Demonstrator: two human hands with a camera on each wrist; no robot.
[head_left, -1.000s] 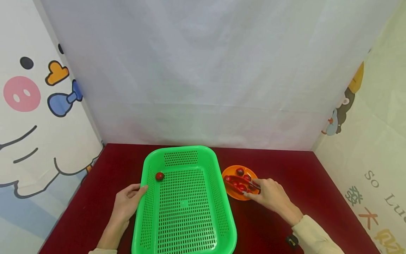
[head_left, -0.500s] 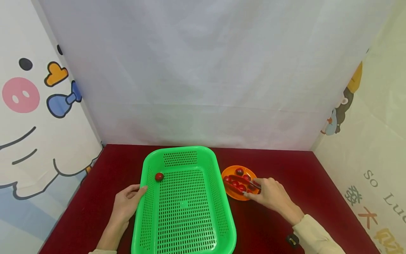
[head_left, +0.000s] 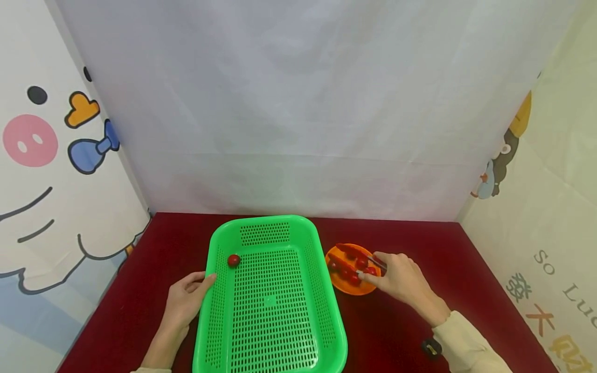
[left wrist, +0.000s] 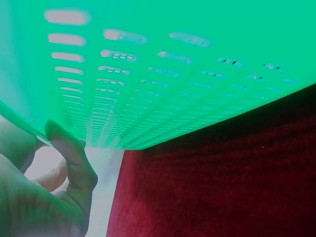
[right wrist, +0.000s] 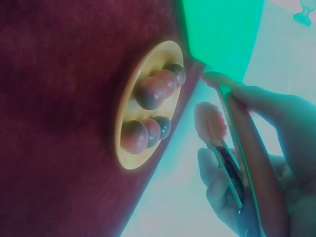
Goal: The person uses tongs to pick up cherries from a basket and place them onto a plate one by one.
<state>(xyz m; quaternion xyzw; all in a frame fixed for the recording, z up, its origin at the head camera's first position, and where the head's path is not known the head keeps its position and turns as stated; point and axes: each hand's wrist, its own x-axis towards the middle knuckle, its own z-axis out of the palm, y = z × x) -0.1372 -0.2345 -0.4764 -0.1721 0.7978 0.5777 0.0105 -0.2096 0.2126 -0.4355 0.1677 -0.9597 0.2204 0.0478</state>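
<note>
My left hand (head_left: 186, 295) holds the left rim of a green perforated plastic basket (head_left: 280, 220), its thumb over the edge; the left wrist view shows the fingers (left wrist: 74, 158) from below. A single cherry tomato (head_left: 234, 260) lies in the basket's upper left. My right hand (head_left: 404, 280) grips red-tipped tongs (head_left: 347, 248), whose arms are spread apart. They hover over an orange plate (head_left: 356, 291) bearing several small, round red cherry tomatoes (right wrist: 150, 93). In the right wrist view, nothing sits between the tong tips (right wrist: 210, 122), which are apart from the tomatoes.
A dark red cloth (head_left: 420, 243) covers the table. The plate stands close to the basket's right side. White fabric (head_left: 298, 129) hangs behind, with printed cartoon sheets at left and right. A small black object (head_left: 431, 348) is by the right sleeve.
The tongs have risen slightly from among the tomatoes and their arms have spread wider, with the right hand shifting a little up. Left hand and basket keep their place.
</note>
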